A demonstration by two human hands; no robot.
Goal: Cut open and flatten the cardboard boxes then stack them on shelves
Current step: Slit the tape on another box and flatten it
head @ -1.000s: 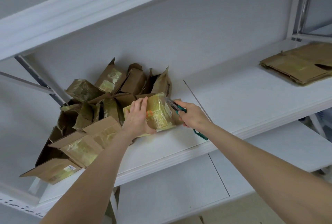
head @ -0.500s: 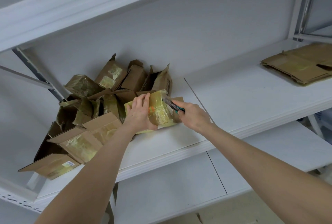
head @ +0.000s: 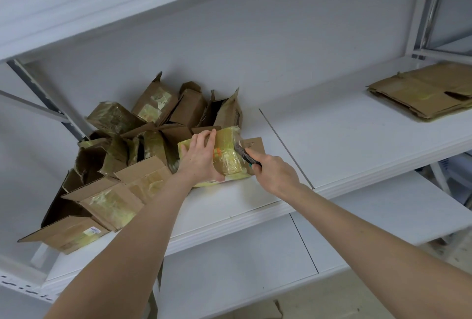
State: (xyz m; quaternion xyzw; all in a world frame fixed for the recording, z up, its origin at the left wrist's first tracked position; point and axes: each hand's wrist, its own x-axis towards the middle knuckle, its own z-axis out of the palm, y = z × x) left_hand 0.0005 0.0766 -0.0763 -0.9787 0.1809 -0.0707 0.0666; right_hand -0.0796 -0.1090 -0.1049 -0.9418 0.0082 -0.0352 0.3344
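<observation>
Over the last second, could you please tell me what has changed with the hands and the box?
The right hand drew the cutter slightly nearer along the right edge of the taped box. The left hand still holds it; box pile and flattened stack unchanged.

Both bare forearms come in from the bottom corners and angle toward each other, stretched out pretty straight. Left hand (head: 201,159) is palm-down with its fingers draped over the top of the taped box (head: 228,155) and thumb along the near side, gripping it. Right hand (head: 274,173) is fisted around the cutter (head: 244,155), back of the hand up, just beside the left.
</observation>
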